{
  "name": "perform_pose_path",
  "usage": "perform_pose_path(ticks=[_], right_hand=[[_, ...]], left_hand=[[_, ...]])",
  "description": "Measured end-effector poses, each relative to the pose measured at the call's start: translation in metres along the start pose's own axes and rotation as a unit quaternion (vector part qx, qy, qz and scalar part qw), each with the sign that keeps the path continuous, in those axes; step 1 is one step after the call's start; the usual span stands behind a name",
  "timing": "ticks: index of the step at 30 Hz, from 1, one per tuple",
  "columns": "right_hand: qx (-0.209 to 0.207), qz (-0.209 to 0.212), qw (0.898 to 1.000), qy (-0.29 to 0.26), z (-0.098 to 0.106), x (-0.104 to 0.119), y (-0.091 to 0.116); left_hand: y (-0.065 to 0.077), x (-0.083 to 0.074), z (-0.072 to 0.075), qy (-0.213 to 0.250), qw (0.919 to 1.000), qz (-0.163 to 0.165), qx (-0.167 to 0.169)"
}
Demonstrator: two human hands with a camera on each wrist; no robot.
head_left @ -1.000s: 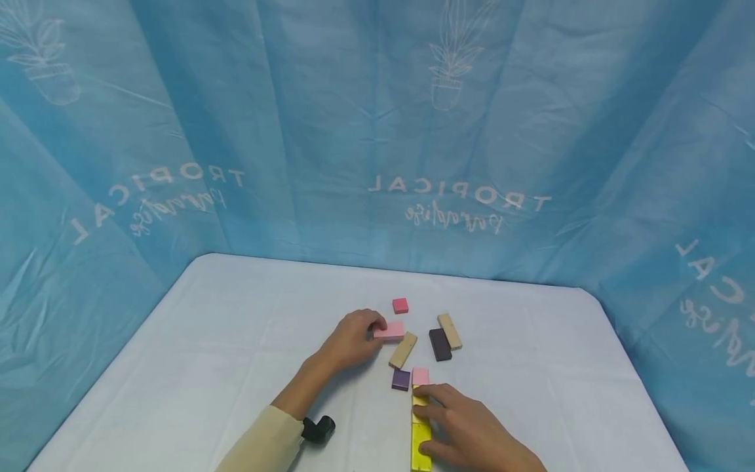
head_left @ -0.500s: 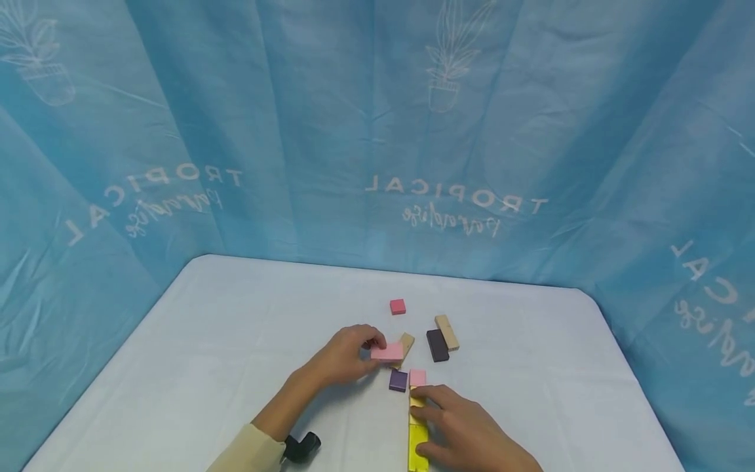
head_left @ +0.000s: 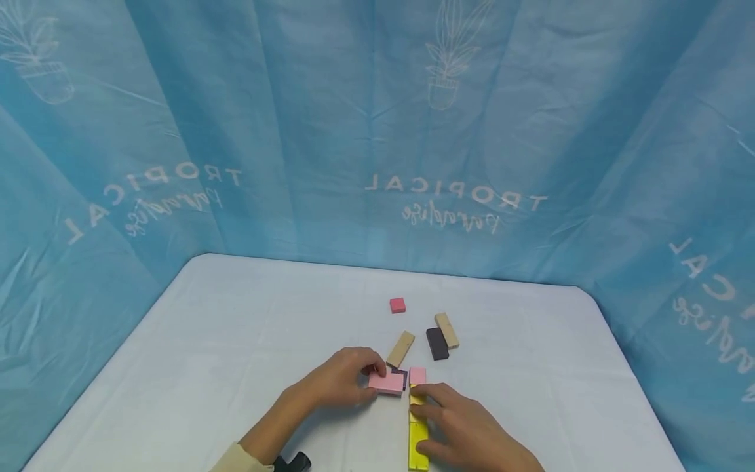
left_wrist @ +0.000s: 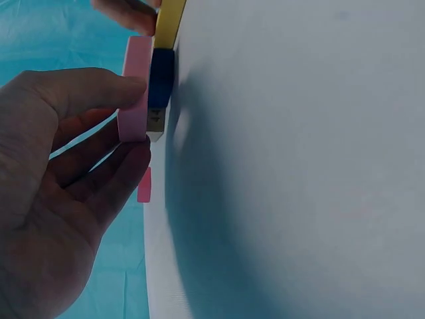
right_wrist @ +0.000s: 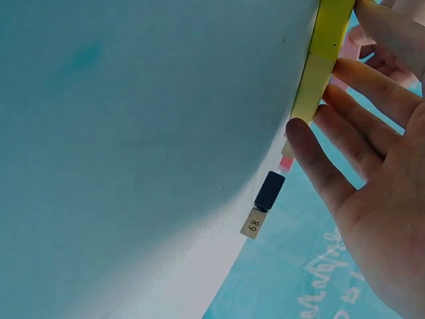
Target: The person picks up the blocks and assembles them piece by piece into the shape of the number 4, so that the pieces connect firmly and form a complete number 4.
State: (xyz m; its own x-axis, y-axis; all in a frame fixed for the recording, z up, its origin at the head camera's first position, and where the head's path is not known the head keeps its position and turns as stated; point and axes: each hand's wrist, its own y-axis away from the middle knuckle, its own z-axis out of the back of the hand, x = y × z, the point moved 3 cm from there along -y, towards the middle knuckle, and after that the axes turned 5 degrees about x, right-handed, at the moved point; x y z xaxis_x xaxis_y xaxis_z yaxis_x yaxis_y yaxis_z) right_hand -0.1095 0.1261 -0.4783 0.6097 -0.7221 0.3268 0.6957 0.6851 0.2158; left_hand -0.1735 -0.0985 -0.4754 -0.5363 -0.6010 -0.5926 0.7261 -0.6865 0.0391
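My left hand (head_left: 342, 381) pinches a pink block (head_left: 385, 383) between thumb and fingertips, close over the dark purple block (left_wrist: 161, 76) and partly covering it in the head view. In the left wrist view the pink block stands off the table. My right hand (head_left: 466, 426) touches the right side of a row of yellow blocks (head_left: 418, 447) with spread, fairly straight fingers. At the far end of that row sits a small pink block (head_left: 417, 375). A wooden block (head_left: 401, 349) lies just beyond the dark purple one.
A black block (head_left: 438, 343) rests against another wooden block (head_left: 447, 330), right of centre. Farther back is a small red block (head_left: 398, 305). A white cloth covers the table (head_left: 265, 314), and blue curtains (head_left: 330, 131) hang behind and at both sides.
My left hand has brought the pink block nearer to me, past the wooden block to the dark purple block beside the yellow row. My right hand has stayed at the row.
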Motion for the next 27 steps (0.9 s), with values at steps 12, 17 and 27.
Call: perform_pose_path(ticks=[12,17,27], right_hand=[[0.011,-0.011,1.000,-0.001,-0.001,-0.002,-0.001],[0.001,-0.007,1.000,0.008,0.000,-0.002,0.000],[0.001,-0.002,1.000,0.006,0.001,0.000,0.001]], left_hand=[[0.004,-0.004,-0.009,0.014,0.9994,-0.002,0.030],[0.002,-0.006,-0.010,-0.004,0.9996,0.002,0.029],[-0.004,-0.003,-0.011,-0.020,0.9997,0.010,0.010]])
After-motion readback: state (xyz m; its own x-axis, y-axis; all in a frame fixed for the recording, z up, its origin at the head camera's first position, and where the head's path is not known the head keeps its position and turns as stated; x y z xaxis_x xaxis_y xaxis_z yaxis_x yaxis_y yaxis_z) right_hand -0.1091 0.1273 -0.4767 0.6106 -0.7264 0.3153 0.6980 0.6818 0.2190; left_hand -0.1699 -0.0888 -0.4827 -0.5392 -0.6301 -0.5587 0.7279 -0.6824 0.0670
